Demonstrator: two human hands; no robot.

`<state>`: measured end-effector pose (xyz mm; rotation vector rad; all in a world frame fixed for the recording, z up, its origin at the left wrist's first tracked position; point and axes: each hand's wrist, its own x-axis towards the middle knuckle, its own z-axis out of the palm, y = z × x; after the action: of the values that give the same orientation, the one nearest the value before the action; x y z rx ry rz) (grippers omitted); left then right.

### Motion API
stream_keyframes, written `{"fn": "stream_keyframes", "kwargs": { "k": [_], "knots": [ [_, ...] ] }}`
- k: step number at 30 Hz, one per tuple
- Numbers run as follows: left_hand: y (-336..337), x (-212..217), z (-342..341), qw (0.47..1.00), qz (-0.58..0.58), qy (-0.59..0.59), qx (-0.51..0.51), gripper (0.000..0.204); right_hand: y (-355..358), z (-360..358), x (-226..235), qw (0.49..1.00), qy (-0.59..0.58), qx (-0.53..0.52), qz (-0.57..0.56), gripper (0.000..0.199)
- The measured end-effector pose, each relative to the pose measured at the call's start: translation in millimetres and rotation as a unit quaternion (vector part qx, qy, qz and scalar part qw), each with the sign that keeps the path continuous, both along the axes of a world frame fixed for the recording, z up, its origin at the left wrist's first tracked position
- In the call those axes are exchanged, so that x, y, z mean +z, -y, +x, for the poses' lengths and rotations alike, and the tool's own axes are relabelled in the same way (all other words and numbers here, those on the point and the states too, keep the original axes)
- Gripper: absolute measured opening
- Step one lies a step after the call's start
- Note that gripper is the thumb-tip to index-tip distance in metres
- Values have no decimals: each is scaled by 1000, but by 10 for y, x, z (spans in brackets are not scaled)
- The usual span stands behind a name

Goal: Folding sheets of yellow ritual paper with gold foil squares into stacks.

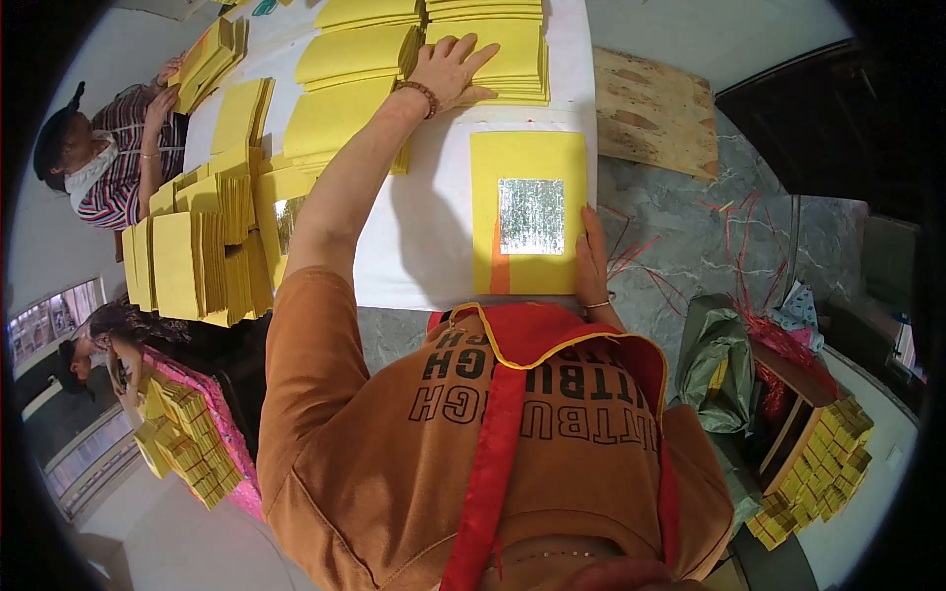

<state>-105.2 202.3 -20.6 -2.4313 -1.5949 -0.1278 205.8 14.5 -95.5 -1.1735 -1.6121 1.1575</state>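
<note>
My left hand [451, 74] reaches far forward across the table, a beaded bracelet on its wrist. Its fingers are spread and rest on the near left part of a stack of yellow paper sheets [517, 54]. Close to my body lies a yellow sheet [483, 197] with a shiny silver square [532, 217] and an orange streak at its lower left. My right hand [589, 258] is at this sheet's right edge, by the table's edge, with its visible fingers stretched out. Part of that hand is hidden.
More yellow stacks [340, 113] cover the white table [424, 231] to the left, some standing on edge [182, 264]. A person [118, 153] handles yellow sheets at the far left; another sits lower left. Red strips [641, 261] and a wooden board [655, 113] are on the right.
</note>
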Motion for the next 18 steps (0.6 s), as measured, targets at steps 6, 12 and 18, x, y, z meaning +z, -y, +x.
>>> {"fn": "stream_keyframes", "kwargs": {
  "k": [6,12,18],
  "knots": [
    [-76,237,43,990,-112,-80,23,81,14,-29,-20,999,-16,-20,-35,45],
    [46,340,-21,998,-54,-34,1,85,35,-39,-55,999,-36,-18,-34,50],
    [1059,409,197,983,-25,168,-74,51,-7,19,-5,1000,3,-24,-6,39]
  ]
}}
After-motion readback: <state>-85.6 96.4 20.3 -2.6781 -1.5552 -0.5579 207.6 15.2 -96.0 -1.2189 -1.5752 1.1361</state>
